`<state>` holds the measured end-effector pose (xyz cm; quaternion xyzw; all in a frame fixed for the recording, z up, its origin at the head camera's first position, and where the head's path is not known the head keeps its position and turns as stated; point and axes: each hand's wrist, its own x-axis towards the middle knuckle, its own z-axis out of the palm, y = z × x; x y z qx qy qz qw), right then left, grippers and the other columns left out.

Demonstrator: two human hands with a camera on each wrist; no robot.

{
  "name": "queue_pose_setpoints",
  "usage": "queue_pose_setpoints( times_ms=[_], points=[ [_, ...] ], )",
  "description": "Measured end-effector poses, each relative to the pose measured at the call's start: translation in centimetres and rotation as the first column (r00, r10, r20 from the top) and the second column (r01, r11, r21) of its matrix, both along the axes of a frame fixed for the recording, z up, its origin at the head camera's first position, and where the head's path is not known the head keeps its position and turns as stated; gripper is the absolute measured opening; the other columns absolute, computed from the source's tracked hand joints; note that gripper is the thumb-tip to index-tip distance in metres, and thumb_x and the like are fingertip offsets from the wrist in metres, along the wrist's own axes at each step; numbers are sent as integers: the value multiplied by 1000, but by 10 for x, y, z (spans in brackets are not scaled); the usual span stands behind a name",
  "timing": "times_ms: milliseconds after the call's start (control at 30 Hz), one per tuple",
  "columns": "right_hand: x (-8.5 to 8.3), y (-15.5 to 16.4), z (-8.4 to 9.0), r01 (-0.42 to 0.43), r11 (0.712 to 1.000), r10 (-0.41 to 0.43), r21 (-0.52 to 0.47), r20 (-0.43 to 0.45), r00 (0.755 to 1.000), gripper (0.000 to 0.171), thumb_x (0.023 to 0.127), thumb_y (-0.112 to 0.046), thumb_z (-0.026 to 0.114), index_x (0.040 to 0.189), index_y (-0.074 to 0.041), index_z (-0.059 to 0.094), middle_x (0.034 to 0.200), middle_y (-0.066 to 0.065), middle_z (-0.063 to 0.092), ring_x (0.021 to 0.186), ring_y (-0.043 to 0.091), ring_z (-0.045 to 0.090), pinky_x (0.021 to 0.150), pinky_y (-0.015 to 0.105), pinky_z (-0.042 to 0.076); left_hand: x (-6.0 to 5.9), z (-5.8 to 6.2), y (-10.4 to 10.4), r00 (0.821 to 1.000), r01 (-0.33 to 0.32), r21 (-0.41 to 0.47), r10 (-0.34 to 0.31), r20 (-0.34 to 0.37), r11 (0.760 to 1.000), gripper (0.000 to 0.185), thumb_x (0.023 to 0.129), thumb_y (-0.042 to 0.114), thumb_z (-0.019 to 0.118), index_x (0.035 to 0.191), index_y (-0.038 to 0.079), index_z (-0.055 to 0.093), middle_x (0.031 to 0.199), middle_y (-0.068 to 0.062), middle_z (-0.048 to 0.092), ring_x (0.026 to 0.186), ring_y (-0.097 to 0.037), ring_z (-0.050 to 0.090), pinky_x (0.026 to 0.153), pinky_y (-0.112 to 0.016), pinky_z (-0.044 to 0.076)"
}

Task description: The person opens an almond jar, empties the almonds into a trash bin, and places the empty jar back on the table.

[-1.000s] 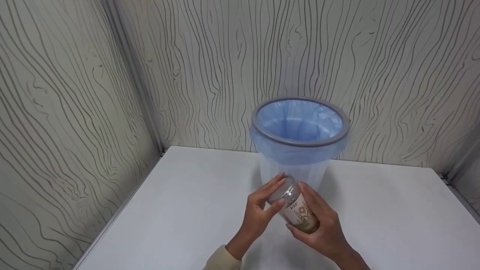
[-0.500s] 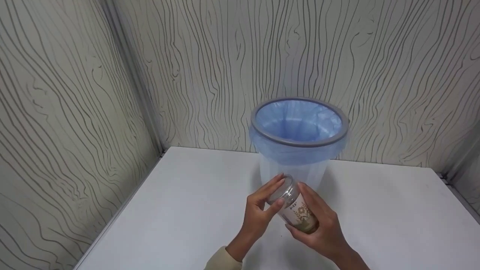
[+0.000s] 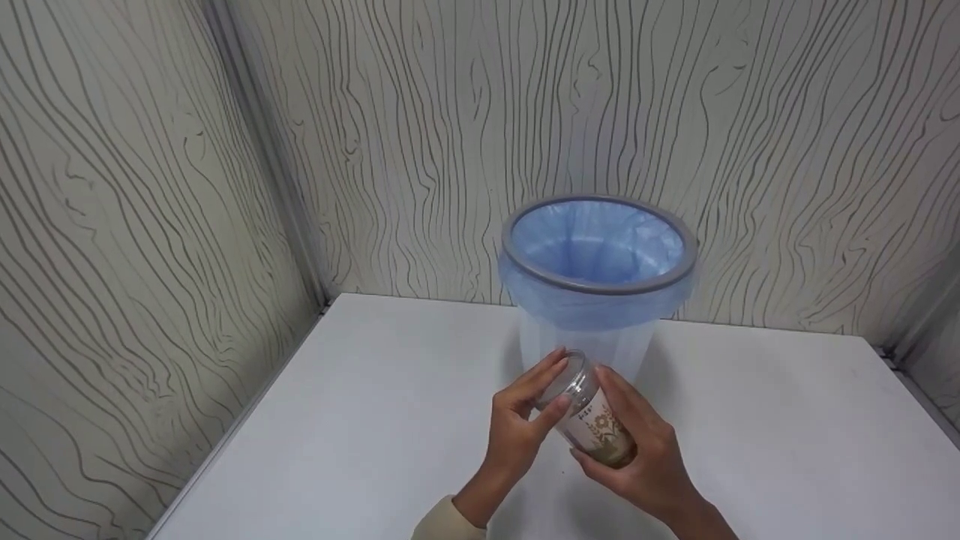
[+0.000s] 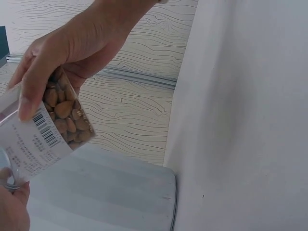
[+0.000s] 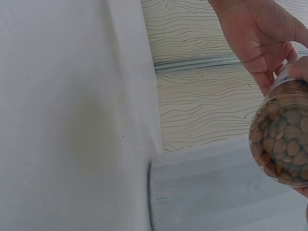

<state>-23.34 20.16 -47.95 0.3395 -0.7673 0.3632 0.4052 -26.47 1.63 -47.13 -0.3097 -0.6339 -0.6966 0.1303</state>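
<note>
A clear jar [image 3: 602,433] with a pale printed label and almonds inside is held tilted above the white table [image 3: 360,435], just in front of the bin. My left hand [image 3: 553,384] grips its clear lid [image 3: 566,377] between thumb and fingers. My right hand [image 3: 592,414] wraps round the jar's body from below and the right. In the left wrist view the jar [image 4: 45,127] shows a barcode label, with the right hand [image 4: 72,43] curled over its nut-filled end. The right wrist view shows the jar's base [image 5: 284,144] full of almonds and the left hand [image 5: 255,33] beyond it.
A translucent bin [image 3: 581,341] with a grey rim and a blue liner stands at the back of the table against the wood-grain wall [image 3: 450,112]. Walls close the left and back sides. The table's left edge [image 3: 240,427] runs diagonally.
</note>
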Motion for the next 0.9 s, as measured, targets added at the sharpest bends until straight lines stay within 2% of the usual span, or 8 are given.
queue_pose_setpoints(
  times_ms=[200,367,567,900],
  points=[
    [-1,1,-1,-7,1000,7,1,-3,1000,111,48,-7,98,145,9,47,146,24,52,137,15,50,105,18,42,1,1,1,1000,-10,6,10,5,1000,41,98,19,67,139,15,64,150,3,53,139,-20,49,110,-37,43],
    [-1,2,-2,-22,1000,22,7,-2,1000,106,54,-11,98,145,10,46,148,23,51,135,18,52,104,18,44,3,1,0,1000,-3,31,3,6,1000,40,98,16,68,137,12,65,150,0,53,141,-21,47,111,-36,41],
    [-1,2,-2,-11,1000,11,19,-4,1000,102,61,-18,96,146,8,46,149,21,50,136,19,51,104,19,43,4,1,1,1000,-24,18,23,6,1000,40,98,16,68,137,14,65,150,-1,53,140,-20,48,111,-36,42],
    [-1,1,0,-24,1000,24,17,1,1000,104,59,-15,96,146,10,45,150,22,49,138,20,50,108,21,41,4,2,1,1000,-27,21,26,14,999,40,97,16,68,137,13,65,150,0,54,139,-20,49,110,-36,42]
  ],
)
